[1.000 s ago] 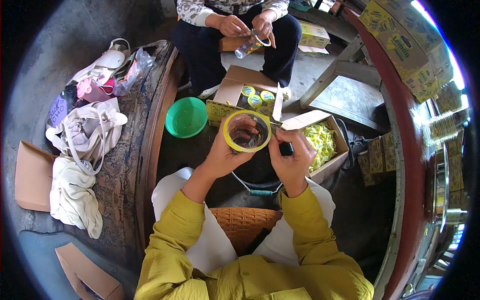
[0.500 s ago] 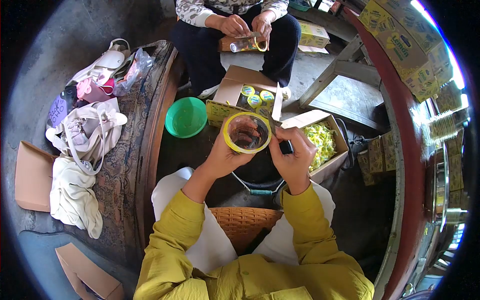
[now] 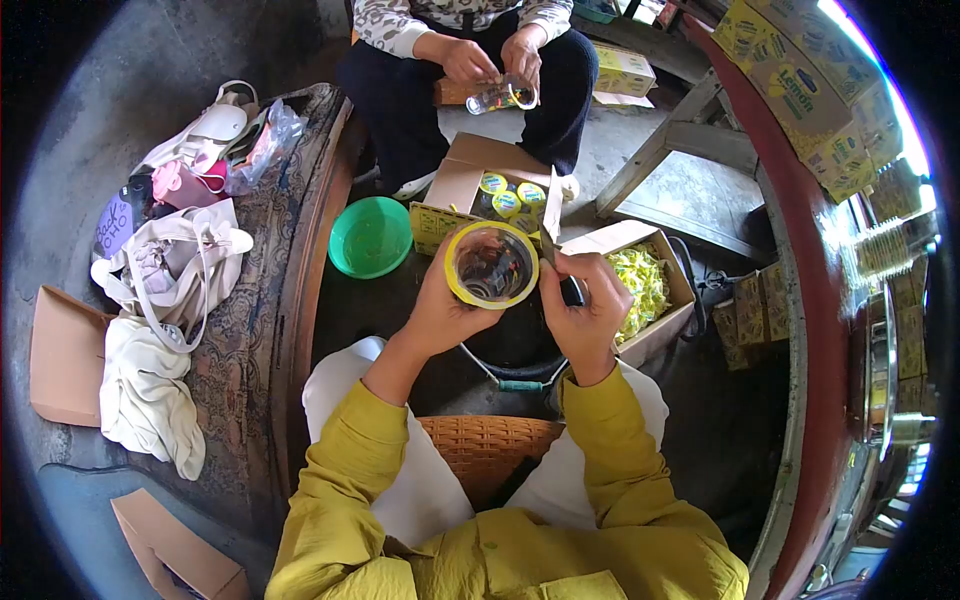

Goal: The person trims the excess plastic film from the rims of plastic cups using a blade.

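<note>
A clear plastic cup (image 3: 492,268) with a yellow rim is held in my left hand (image 3: 438,318), its round mouth facing up toward me. Pinched in my right hand (image 3: 588,302) is a small knife (image 3: 547,246); its blade points up close beside the cup's right rim. Whether the blade touches the rim I cannot tell. Behind the cup stands an open cardboard box (image 3: 478,165) with several yellow-lidded cups (image 3: 506,204). To the right, a second box (image 3: 668,312) holds a heap of yellow and white strips (image 3: 640,285).
A green basin (image 3: 370,238) sits left of the boxes. Below my hands is a dark bucket with a teal-gripped handle (image 3: 520,385). Opposite, another person's hands (image 3: 470,62) hold a clear cup (image 3: 500,97). A patterned bench (image 3: 245,400) with bags runs along the left.
The cup in my left hand has moved slightly left, and fewer fingers show through it. The other person's cup has turned, and the yellow band at its end no longer shows plainly.
</note>
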